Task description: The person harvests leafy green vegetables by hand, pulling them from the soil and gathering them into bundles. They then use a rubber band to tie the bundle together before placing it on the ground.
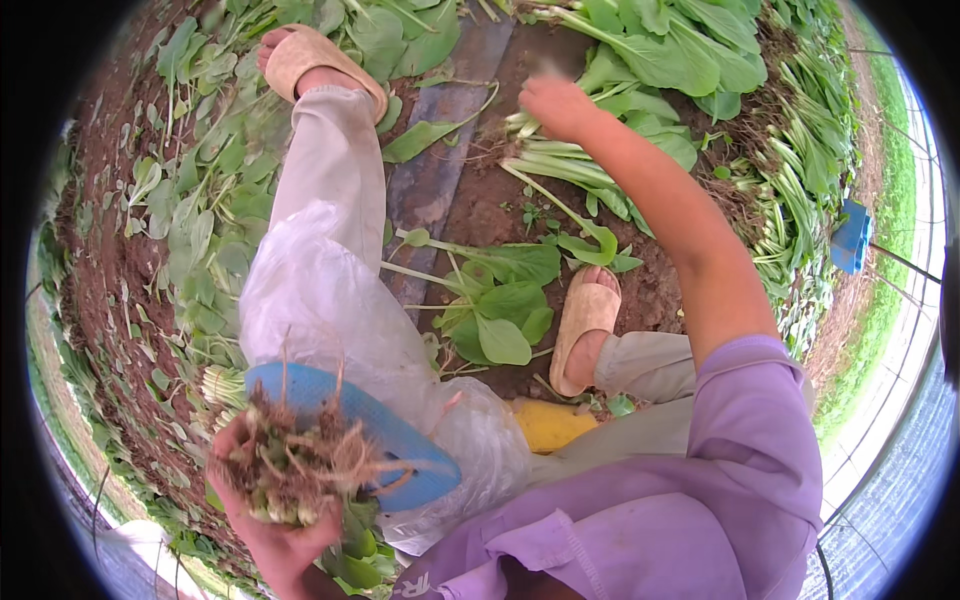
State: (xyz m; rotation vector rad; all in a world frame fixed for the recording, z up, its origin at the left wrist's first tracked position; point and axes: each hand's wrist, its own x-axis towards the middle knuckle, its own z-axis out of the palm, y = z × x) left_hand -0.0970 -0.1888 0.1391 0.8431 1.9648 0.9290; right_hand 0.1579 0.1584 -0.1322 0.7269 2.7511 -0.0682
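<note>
My left hand [277, 517] is closed around a bunch of leafy green vegetables [289, 465], its soil-covered roots facing up. Behind that bunch, a blue pad [352, 397] lies over clear plastic sheeting [315, 300] on my leg. My right hand [559, 109] reaches out at the top centre, over the pale stem ends of several leafy greens [570, 161] lying on the soil. Its fingers are curled at the stems, but blur at the fingertips hides whether they grip any. More broad-leaved greens [495, 300] lie on the ground between my feet.
Dark plastic film [427, 180] runs along the soil between my sandalled feet. Uprooted greens [795, 165] lie in a row at right, and loose leaves [195, 210] cover the ground at left. A yellow object [551, 425] is beneath me. A blue object [851, 236] stands at the far right.
</note>
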